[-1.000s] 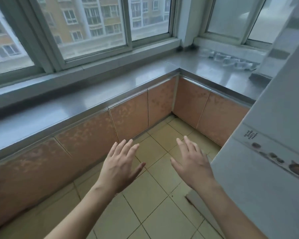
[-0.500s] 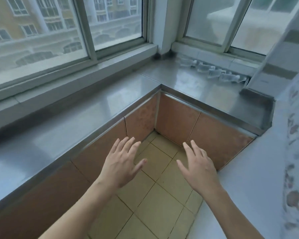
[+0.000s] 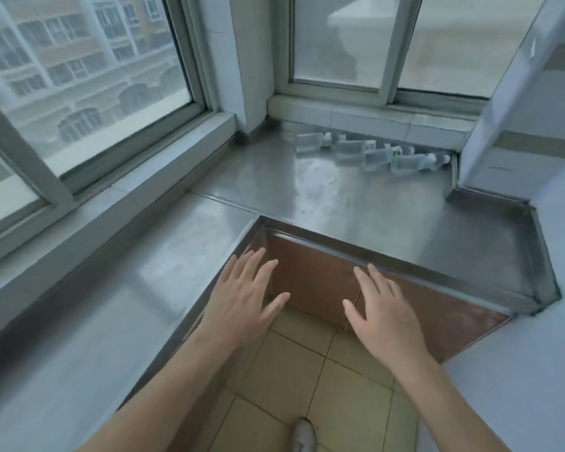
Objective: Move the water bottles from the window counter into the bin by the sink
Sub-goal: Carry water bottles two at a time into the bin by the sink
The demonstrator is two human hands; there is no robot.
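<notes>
Several clear water bottles lie on their sides in a row on the steel window counter, close under the far window sill. My left hand hovers palm down with fingers spread over the inner corner edge of the counter, holding nothing. My right hand is held out beside it, fingers straight and empty, in front of the brown cabinet door. Both hands are well short of the bottles. No bin or sink is in view.
The L-shaped steel counter runs along the left window and the far window. A white appliance or wall fills the right side, and a tiled pillar stands beyond the bottles. Beige floor tiles and a shoe show below.
The view has moved closer to the counter corner and the bottles now appear nearer. Both hands stay open and have risen toward the counter edge.
</notes>
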